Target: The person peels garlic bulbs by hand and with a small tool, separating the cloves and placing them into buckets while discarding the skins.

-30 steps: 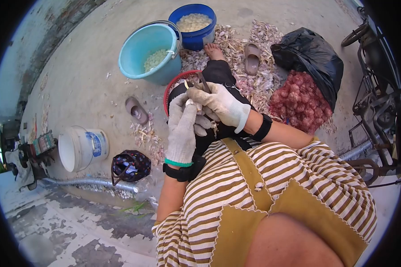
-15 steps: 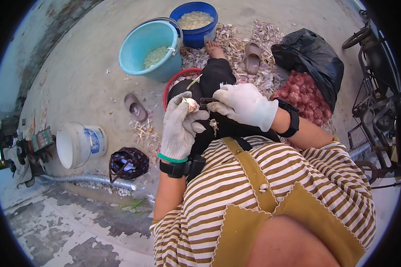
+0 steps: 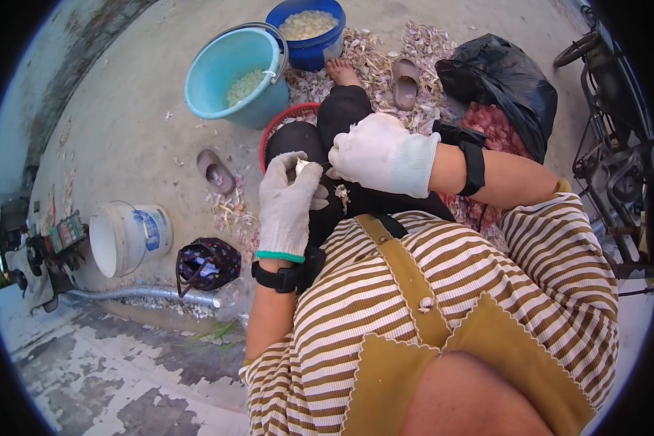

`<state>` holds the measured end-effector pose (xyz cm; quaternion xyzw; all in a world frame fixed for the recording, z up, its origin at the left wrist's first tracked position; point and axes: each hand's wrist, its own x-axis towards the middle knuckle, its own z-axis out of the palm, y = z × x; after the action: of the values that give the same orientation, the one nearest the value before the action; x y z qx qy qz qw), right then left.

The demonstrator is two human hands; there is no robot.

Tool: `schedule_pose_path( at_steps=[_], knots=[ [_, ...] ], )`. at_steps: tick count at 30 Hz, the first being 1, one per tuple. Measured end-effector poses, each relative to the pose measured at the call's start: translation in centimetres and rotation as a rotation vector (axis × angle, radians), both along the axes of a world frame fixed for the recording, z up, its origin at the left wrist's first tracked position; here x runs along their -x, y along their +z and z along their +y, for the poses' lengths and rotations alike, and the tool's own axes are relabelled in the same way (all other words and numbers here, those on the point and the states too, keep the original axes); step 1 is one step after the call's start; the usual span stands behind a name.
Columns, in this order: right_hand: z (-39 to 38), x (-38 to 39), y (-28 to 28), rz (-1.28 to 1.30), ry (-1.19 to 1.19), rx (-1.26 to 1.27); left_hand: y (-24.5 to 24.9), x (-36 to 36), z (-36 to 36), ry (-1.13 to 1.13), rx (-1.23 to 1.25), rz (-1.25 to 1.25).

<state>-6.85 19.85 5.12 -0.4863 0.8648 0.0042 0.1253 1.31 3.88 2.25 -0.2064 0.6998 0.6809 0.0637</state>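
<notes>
My left hand (image 3: 287, 211), in a pale knitted glove with a green cuff edge, pinches a whitish garlic clove (image 3: 301, 167) above my lap. Just to its right, my right hand (image 3: 374, 150) is gloved too, back upward, with the fingers curled closed. The small dark-bladed knife seen in it half a second ago is hidden behind those fingers now. Bits of garlic skin (image 3: 343, 196) cling to my dark trousers between the hands. Beyond my knees, the red rim of a basin (image 3: 265, 142) shows, with peelings inside.
A light-blue bucket (image 3: 196, 98) and a dark-blue bucket (image 3: 320, 57) hold peeled cloves. Garlic skins (image 3: 425, 47) litter the floor around sandals (image 3: 405, 83). At right are a red net sack of garlic (image 3: 494, 127), a black plastic bag (image 3: 509, 87) and a wheeled metal frame (image 3: 596, 131). A white bucket (image 3: 116, 240) lies left.
My right hand has turned over and shifted slightly up and left, so the knife blade no longer shows. The piece in my left hand looks smaller and whiter. The view has shifted slightly.
</notes>
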Motion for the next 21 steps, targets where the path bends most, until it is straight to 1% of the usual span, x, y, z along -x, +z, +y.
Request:
schedule_pose_path(
  at_steps=[2,4,5,6,7,8,9,10,12,14,16,18,19,21],
  knots=[
    [-0.1,0.0,-0.1,-0.019,0.052,-0.026,0.5,-0.1,-0.2,-0.040,0.027,-0.023],
    [-0.1,0.1,1.4,-0.074,0.020,-0.057,0.8,-0.2,-0.7,-0.076,0.054,-0.041],
    [-0.1,0.2,1.9,-0.127,-0.009,-0.089,0.9,-0.3,-1.2,-0.108,-0.067,-0.070],
    [0.7,1.2,1.0,-0.142,-0.003,0.027,0.9,-0.5,-1.4,-0.140,-0.189,-0.099],
    [1.3,2.0,1.0,-0.170,-0.076,0.061,0.7,-0.7,-1.6,-0.138,-0.188,-0.100],
    [1.7,2.9,0.9,-0.195,-0.147,0.097,0.1,-0.8,-1.8,-0.097,-0.372,-0.059],
    [2.4,3.6,-0.8,-0.204,-0.236,0.187,-0.2,-1.0,-2.0,-0.056,-0.555,-0.019],
    [2.8,4.0,-1.3,-0.169,-0.286,0.134,-0.2,-0.9,-2.1,-0.053,-0.554,-0.016],
    [2.9,3.5,-1.7,-0.136,-0.339,-0.004,-0.2,-0.7,-2.2,0.032,-0.635,0.028],
    [2.6,2.1,-1.2,-0.194,-0.323,0.040,-0.3,-0.5,-2.4,0.017,-0.650,0.047],
    [1.9,0.7,-0.1,-0.229,-0.298,0.088,-0.5,-0.4,-2.1,0.105,-0.736,0.115],
    [1.4,-0.2,0.2,-0.167,-0.238,0.170,-0.8,-0.2,-2.0,0.108,-0.713,0.118],
    [1.2,-0.4,0.4,-0.168,-0.242,0.173,-0.8,-0.1,-1.9,0.118,-0.693,0.123],
    [0.9,-0.6,0.6,-0.090,-0.208,0.193,-0.7,-0.1,-1.6,0.127,-0.661,0.128]
  ],
)
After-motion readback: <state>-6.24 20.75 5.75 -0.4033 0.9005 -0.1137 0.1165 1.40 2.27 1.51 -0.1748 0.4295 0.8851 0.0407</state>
